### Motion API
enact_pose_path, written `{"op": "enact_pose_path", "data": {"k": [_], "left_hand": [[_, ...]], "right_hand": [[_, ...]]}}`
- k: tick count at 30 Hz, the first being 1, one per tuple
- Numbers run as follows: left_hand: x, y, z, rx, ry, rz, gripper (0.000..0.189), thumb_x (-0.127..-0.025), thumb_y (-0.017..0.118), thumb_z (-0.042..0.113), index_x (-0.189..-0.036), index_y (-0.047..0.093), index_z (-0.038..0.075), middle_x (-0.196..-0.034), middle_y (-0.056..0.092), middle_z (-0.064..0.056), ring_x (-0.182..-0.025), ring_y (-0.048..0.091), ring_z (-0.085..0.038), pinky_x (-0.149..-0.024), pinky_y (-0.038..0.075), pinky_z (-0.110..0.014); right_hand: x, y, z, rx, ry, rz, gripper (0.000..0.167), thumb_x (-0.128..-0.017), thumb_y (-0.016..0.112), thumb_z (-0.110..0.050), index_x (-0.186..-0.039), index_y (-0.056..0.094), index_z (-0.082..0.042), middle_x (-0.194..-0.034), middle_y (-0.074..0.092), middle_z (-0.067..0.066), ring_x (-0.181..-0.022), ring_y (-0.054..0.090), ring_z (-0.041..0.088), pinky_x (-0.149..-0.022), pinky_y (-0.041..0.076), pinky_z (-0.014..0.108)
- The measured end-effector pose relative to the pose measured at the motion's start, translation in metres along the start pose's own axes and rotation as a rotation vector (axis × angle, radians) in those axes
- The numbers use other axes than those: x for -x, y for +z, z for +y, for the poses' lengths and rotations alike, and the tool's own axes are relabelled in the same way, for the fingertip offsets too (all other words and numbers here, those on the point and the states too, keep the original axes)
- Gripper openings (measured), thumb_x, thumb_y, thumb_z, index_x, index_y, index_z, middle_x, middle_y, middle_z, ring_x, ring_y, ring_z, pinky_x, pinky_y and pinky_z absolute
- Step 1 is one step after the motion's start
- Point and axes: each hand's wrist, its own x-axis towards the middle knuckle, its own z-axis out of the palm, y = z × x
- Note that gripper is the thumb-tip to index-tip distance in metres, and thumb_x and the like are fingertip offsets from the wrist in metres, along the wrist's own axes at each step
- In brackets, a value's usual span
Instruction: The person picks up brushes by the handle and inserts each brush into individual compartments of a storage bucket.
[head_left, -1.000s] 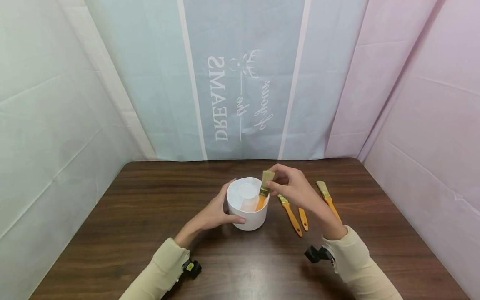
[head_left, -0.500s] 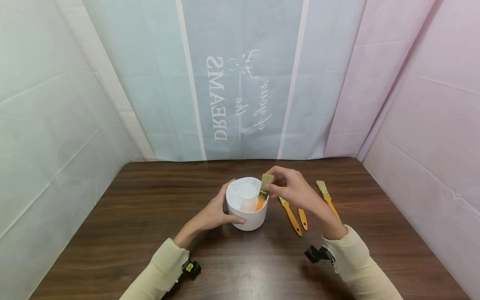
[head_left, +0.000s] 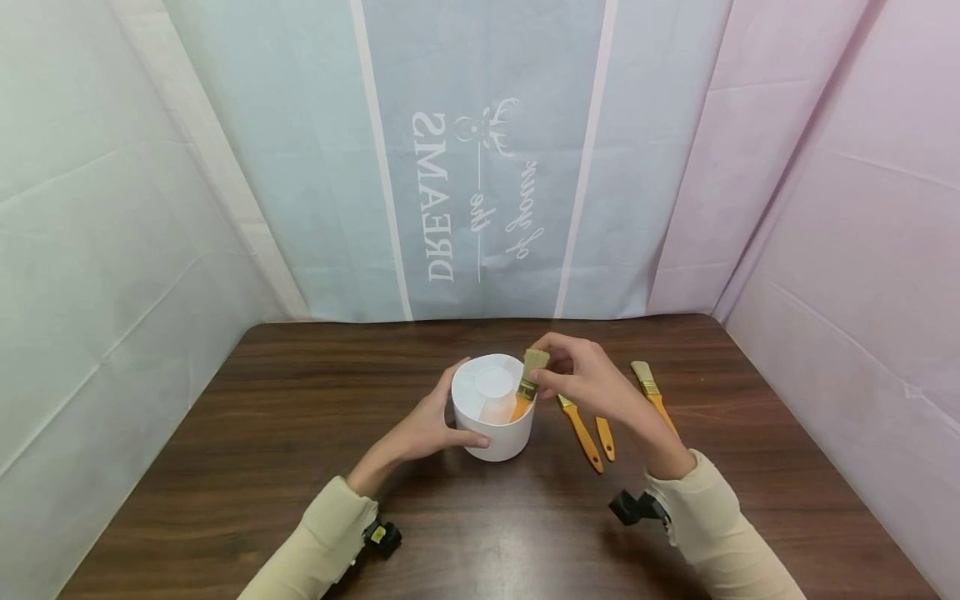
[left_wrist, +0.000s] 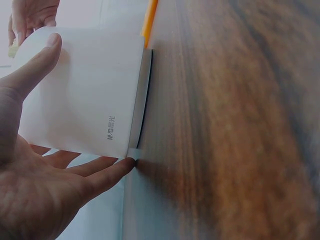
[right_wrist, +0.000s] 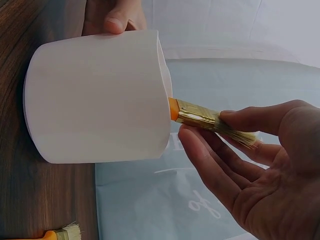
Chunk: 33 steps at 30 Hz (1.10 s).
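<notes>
The flat paintbrush [head_left: 527,388] has sunk slightly deeper into the right side of the white M&G pen holder [head_left: 497,440], handle down, its long axis tilted toward my nearer right hand [head_left: 587,375], which pinches its upper end; my left hand [head_left: 431,427] grips the holder's opposite side

Dark wood-grain table [head_left: 217,492] across the lower half of the head view, with a soft sheen [head_left: 495,517] at bottom centre. Pale blue cloth [head_left: 480,50] at upper centre, with white stripes [head_left: 384,158] and sideways white lettering [head_left: 438,196]. Creased whitish left wall [head_left: 97,250], faintly greenish; right wall [head_left: 855,275] pinkish at upper right.
</notes>
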Motion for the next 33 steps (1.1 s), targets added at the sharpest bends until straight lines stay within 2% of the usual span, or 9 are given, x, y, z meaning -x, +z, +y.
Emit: {"op": "enact_pose_path", "data": {"k": [4, 13, 28, 33], "left_hand": [[-0.0002, -0.0001, 0.0007, -0.011, -0.007, 0.002, 0.125, -0.075, 0.094, 0.032, -0.166, 0.010, 0.016, -0.160, 0.041, -0.003, -0.145, 0.044, -0.023, -0.122, 0.033, -0.055], [-0.0008, -0.0008, -0.0003, -0.010, -0.006, -0.001, 0.123, -0.076, 0.094, 0.032, -0.165, 0.011, 0.025, -0.160, 0.040, -0.002, -0.145, 0.043, -0.022, -0.122, 0.032, -0.054], [-0.0017, -0.0012, -0.0009, 0.009, -0.002, -0.012, 0.124, -0.076, 0.094, 0.032, -0.165, 0.009, 0.022, -0.159, 0.041, -0.004, -0.145, 0.044, -0.024, -0.122, 0.031, -0.056], [-0.0019, -0.0012, -0.0008, 0.018, 0.000, -0.012, 0.125, -0.075, 0.094, 0.031, -0.166, 0.009, 0.018, -0.159, 0.041, -0.004, -0.144, 0.044, -0.024, -0.122, 0.032, -0.056]], "right_hand": [[-0.0004, -0.0010, 0.0000, -0.020, 0.009, -0.011, 0.025, -0.097, 0.071, -0.011, -0.120, 0.065, -0.002, -0.102, 0.071, 0.016, -0.089, 0.074, 0.035, -0.070, 0.064, 0.031], [-0.0004, -0.0023, 0.0000, -0.013, 0.015, -0.028, 0.028, -0.096, 0.071, -0.009, -0.122, 0.063, -0.001, -0.106, 0.071, 0.016, -0.090, 0.074, 0.025, -0.072, 0.064, 0.031], [0.0006, -0.0078, 0.0027, 0.013, -0.001, -0.074, 0.033, -0.096, 0.073, -0.010, -0.126, 0.063, -0.004, -0.118, 0.071, 0.017, -0.090, 0.076, 0.026, -0.073, 0.064, 0.030], [0.0008, -0.0085, 0.0011, 0.004, -0.006, -0.090, 0.032, -0.096, 0.073, -0.010, -0.125, 0.064, -0.002, -0.113, 0.072, 0.016, -0.091, 0.076, 0.026, -0.073, 0.064, 0.030]]}}
